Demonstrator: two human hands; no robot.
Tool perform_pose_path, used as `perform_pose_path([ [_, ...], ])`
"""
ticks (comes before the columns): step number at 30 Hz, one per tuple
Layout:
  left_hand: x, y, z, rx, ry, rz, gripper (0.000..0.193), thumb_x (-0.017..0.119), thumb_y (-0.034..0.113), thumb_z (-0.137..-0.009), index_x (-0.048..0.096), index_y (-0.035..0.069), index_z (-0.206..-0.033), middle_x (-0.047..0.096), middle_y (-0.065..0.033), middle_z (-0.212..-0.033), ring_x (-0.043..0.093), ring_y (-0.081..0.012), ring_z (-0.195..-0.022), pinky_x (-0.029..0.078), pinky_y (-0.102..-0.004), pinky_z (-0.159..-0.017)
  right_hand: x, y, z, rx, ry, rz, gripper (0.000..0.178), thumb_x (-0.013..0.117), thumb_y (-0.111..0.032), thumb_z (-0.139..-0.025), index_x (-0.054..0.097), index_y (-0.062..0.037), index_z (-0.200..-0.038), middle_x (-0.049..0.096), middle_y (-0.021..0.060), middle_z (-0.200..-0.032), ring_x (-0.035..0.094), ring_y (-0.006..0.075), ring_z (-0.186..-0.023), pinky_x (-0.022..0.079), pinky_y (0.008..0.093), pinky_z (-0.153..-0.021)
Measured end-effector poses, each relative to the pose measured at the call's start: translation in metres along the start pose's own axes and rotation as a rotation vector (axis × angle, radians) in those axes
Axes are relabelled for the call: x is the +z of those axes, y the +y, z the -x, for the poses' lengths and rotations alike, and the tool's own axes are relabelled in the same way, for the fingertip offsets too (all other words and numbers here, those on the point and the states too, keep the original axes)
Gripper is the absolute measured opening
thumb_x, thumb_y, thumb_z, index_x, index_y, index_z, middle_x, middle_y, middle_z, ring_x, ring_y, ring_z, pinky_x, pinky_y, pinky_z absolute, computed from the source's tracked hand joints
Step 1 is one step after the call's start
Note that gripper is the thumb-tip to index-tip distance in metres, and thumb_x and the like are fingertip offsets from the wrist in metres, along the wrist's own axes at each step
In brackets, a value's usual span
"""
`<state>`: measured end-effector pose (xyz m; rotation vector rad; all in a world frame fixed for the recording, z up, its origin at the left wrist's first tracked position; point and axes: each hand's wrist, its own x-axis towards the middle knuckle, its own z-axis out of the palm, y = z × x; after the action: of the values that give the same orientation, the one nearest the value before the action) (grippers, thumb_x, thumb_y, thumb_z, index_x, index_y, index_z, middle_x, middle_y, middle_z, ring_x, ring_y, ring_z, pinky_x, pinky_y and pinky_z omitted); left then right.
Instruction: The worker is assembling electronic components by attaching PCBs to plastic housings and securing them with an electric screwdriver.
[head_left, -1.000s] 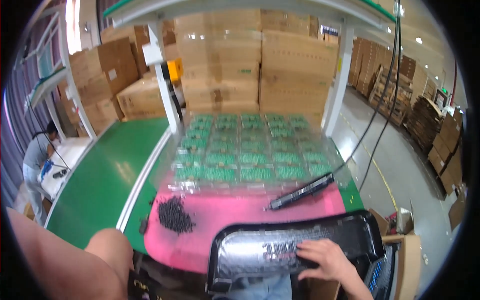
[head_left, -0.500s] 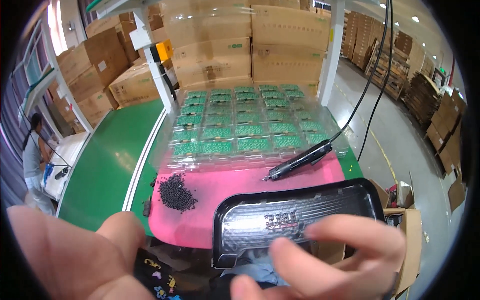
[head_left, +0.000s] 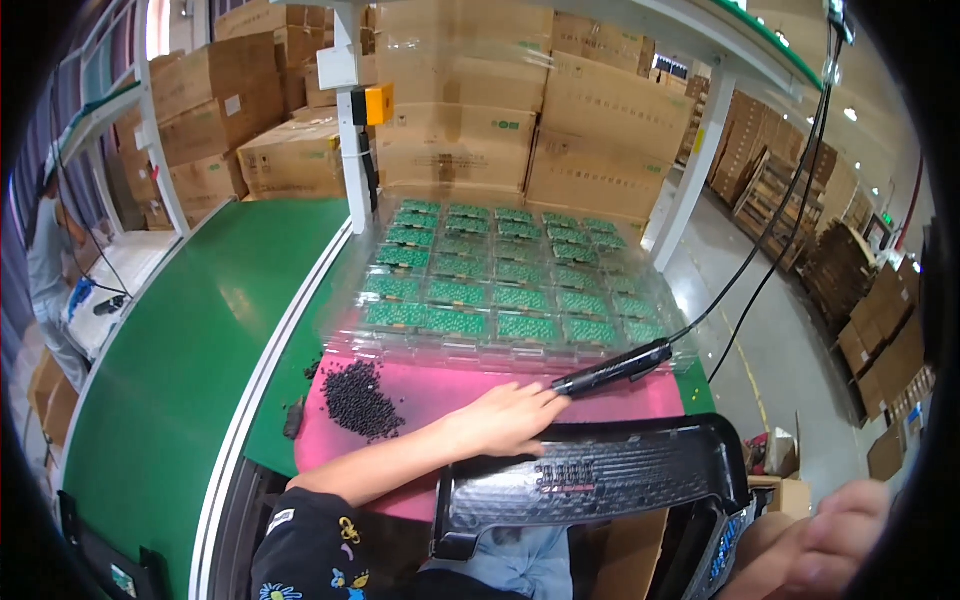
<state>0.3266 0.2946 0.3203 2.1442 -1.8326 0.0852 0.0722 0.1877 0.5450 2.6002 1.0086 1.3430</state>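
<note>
A long black plastic cover (head_left: pixel 610 490) with a raised rim lies across the near edge of the pink mat (head_left: pixel 440 385), above my lap. Over its far rim, left of the middle, reaches my left hand (head_left: pixel 515 415), fingers stretched out. Those fingertips are close to the tip of a black electric screwdriver (head_left: pixel 620 368), which lies on the mat with its cable rising to the right. My right hand (head_left: pixel 840 540) is up at the lower right, somewhat blurred, its fingers curled; whatever is in them is hidden. Left of my arm sits a pile of small black screws (head_left: pixel 360 400).
Clear plastic trays (head_left: pixel 480 345) of green circuit boards (head_left: pixel 525 328) stand behind the mat. A green conveyor belt (head_left: pixel 200 340) runs along the left. Cardboard boxes (head_left: pixel 450 150) are stacked at the back. A person (head_left: pixel 50 260) is at the far left.
My left hand has moved from close to the camera to the cover's far rim beside the screwdriver. My right hand has shifted right, away from the cover. The view has tilted.
</note>
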Motion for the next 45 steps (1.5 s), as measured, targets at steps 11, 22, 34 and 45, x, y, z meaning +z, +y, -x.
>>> perform_pose_path([
  [11,0.011,-0.028,0.020,-0.075,0.130,-0.012,0.021,0.066,0.026,-0.082,0.060,0.007,-0.081,0.062,-0.0060,-0.084,0.064,-0.0246,-0.083,0.052,-0.0370,-0.060,0.242,0.201,0.045,0.457,-0.160,0.120,0.035,0.057,0.005,-0.065,0.057,-0.0010,-0.100,0.057,0.0154,-0.099,0.056,0.0332,-0.095,0.048,0.0432,-0.077],
  [22,0.012,-0.046,0.021,-0.014,0.104,0.080,0.020,0.066,0.024,-0.083,0.060,0.005,-0.081,0.060,-0.0062,-0.084,0.062,-0.0237,-0.084,0.053,-0.0364,-0.062,0.398,0.307,0.113,0.781,-0.900,0.212,0.055,0.055,-0.009,-0.080,0.050,-0.0120,-0.135,0.033,0.0135,-0.152,0.032,0.0314,-0.139,0.034,0.0469,-0.108],
  [34,0.008,-0.033,0.026,-0.113,0.116,0.048,0.025,0.065,0.030,-0.086,0.062,0.006,-0.082,0.062,-0.0051,-0.083,0.062,-0.0234,-0.084,0.053,-0.0373,-0.061,0.337,0.259,0.093,0.320,-0.220,0.305,0.034,0.059,-0.004,-0.079,0.060,-0.0005,-0.113,0.059,0.0107,-0.122,0.053,0.0269,-0.116,0.041,0.0413,-0.099],
  [45,-0.023,-0.005,0.019,-0.019,0.563,-0.002,0.064,0.080,0.008,-0.053,0.062,0.000,-0.114,0.060,-0.0132,-0.108,0.059,-0.0332,-0.100,0.050,-0.0419,-0.084,0.210,0.106,0.087,0.501,-0.229,-0.719,0.012,0.068,0.001,-0.075,0.064,0.0004,-0.087,0.066,0.0111,-0.086,0.063,0.0287,-0.084,0.052,0.0355,-0.075],
])
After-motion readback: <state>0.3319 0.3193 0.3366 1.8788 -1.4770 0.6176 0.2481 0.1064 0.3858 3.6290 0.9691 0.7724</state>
